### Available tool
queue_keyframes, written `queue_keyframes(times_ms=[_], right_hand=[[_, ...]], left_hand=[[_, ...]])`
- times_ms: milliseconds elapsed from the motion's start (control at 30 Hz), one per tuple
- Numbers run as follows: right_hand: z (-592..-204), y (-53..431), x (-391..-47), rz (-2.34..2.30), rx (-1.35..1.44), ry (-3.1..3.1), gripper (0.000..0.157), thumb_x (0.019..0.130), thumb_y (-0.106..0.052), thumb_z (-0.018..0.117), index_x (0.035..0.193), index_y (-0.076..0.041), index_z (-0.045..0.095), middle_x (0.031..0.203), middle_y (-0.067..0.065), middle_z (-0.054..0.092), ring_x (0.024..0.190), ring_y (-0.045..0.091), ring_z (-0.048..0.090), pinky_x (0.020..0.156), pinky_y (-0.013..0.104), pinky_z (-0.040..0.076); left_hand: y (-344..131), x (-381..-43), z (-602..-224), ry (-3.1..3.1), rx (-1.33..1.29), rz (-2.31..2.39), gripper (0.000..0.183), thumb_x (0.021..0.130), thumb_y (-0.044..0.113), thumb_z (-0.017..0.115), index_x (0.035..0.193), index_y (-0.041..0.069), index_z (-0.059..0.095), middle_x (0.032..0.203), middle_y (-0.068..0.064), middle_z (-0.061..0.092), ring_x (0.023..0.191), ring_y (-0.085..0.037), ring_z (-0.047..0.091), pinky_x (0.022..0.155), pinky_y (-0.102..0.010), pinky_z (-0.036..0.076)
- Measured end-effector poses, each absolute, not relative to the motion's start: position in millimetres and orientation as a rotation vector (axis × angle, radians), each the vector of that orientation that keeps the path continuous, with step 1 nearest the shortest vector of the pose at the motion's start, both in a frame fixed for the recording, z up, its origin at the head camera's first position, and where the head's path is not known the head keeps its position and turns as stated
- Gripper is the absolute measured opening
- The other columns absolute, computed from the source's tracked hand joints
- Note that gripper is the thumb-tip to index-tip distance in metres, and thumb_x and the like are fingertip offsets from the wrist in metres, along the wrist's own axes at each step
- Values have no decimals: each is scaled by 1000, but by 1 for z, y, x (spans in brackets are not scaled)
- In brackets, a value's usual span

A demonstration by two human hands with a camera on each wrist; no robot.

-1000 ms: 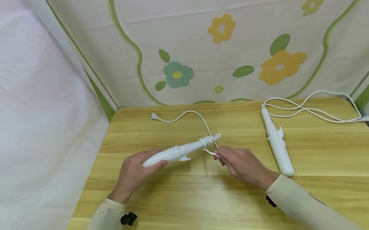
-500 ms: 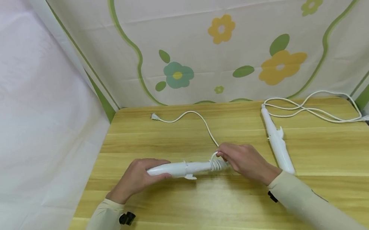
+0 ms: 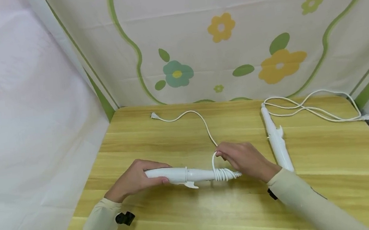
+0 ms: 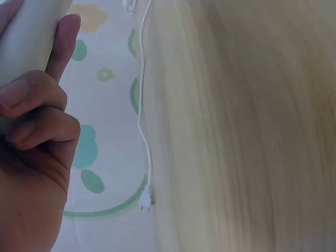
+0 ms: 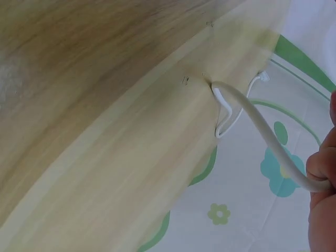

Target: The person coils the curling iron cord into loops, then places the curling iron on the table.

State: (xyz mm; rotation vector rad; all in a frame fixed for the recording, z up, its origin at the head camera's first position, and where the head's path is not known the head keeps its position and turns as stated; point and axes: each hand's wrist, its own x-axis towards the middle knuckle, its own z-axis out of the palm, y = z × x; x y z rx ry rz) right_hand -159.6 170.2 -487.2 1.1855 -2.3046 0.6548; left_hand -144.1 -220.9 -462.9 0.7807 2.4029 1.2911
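My left hand (image 3: 135, 180) grips the thick rounded end of a white curling iron (image 3: 177, 175), held level with its small lever pointing down toward me. In the left wrist view, curled fingers (image 4: 44, 97) lie round its white body (image 4: 26, 39). Several turns of white power cord (image 3: 222, 174) wrap its thinner right end. My right hand (image 3: 243, 159) pinches the cord just above those turns. The cord's free length runs back over the table to a two-pin plug (image 3: 154, 116). From the right wrist, the cord (image 5: 268, 134) passes into my fingers (image 5: 321, 167).
A second white curling iron (image 3: 278, 142) lies on the wooden table (image 3: 195, 215) to the right, its loose cord (image 3: 319, 110) looped behind it. A flower-printed cloth wall (image 3: 198, 53) stands at the table's back edge. White cloth (image 3: 32, 146) hangs on the left.
The curling iron has come lower and nearer, its right end dipping from tilted up to about level. The right hand has moved from below the cord turns to above them, still pinching the cord.
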Motion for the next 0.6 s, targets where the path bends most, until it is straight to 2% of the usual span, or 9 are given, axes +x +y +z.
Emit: queue_keyframes(times_ms=[100, 233, 433, 533, 600], right_hand=[[-487, 169, -162, 690, 1222, -2292, 32, 118, -35, 46, 102, -18, 67, 82, -12, 62, 70, -4, 54, 58, 21, 49], [-487, 167, -160, 713, 1279, -2246, 34, 119, -35, 43, 105, -18, 69, 88, -12, 63, 70, -3, 52, 60, 20, 50], [-489, 161, -156, 712, 1278, -2222, 34, 119, -35, 42, 105, -17, 67, 87, -11, 63, 70, -2, 50, 60, 21, 51], [-492, 160, -152, 776, 1275, -2267, 16, 116, -24, 55, 106, -18, 66, 88, -12, 61, 73, -3, 52, 63, 20, 52], [-493, 160, -149, 838, 1262, -2304, 5, 109, -14, 66, 108, -19, 66, 91, -12, 64, 75, -3, 56, 66, 22, 55]], left_hand=[[-224, -145, -462, 2357, 755, 1305, 31, 94, 25, 89, 123, 16, 84, 123, -7, 82, 94, -14, 76, 78, -31, 61], [-227, -144, -465, 2280, 752, 1360, 30, 94, 19, 88, 123, 11, 84, 124, -11, 82, 93, -15, 75, 78, -32, 62], [-228, -142, -465, 2226, 743, 1466, 32, 95, 15, 86, 124, 4, 82, 123, -16, 81, 94, -16, 75, 79, -33, 62], [-227, -140, -465, 2230, 721, 1512, 31, 95, 13, 86, 124, 3, 82, 123, -16, 81, 94, -16, 75, 80, -33, 62], [-226, -140, -465, 2251, 710, 1539, 30, 95, 12, 85, 124, 3, 82, 122, -16, 81, 93, -16, 74, 79, -33, 62]])
